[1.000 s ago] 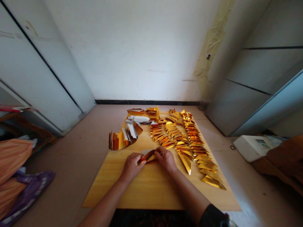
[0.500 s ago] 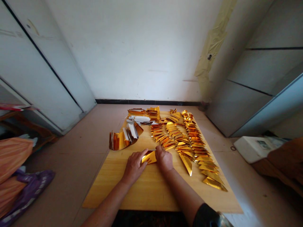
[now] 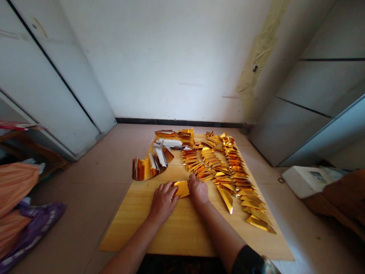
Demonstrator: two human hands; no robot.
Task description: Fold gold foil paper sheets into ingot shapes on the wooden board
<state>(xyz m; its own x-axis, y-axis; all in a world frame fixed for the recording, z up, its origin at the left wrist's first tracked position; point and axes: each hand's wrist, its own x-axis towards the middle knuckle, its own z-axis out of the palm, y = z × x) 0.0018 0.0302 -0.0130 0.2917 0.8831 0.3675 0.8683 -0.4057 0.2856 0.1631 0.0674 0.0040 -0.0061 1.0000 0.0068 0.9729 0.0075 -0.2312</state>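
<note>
A piece of gold foil paper (image 3: pixel 181 189), partly folded, lies between my two hands near the middle of the wooden board (image 3: pixel 171 232). My left hand (image 3: pixel 164 198) grips its left end, thumb toward me and fingers over the far side. At the right end my right hand (image 3: pixel 198 189) is closed, its fingers curled over the paper's edge. Just right of my hands, folded gold paper pieces (image 3: pixel 225 198) overlap in curving rows. Beyond my left hand stands a curled stack of gold and white paper sheets (image 3: pixel 148 167).
More gold sheets (image 3: pixel 185 136) and a white bundle (image 3: pixel 171 143) rest at the board's far left. A white box (image 3: pixel 302 180) is on the right, by a grey cabinet (image 3: pixel 308 110). Orange and purple bags (image 3: pixel 37 228) lie at left. A wall (image 3: pixel 171 68) rises behind.
The gold paper between my hands, raised with an open fold before, now looks flatter. My left fingers have shifted slightly over its left end; my right hand stays at the right end.
</note>
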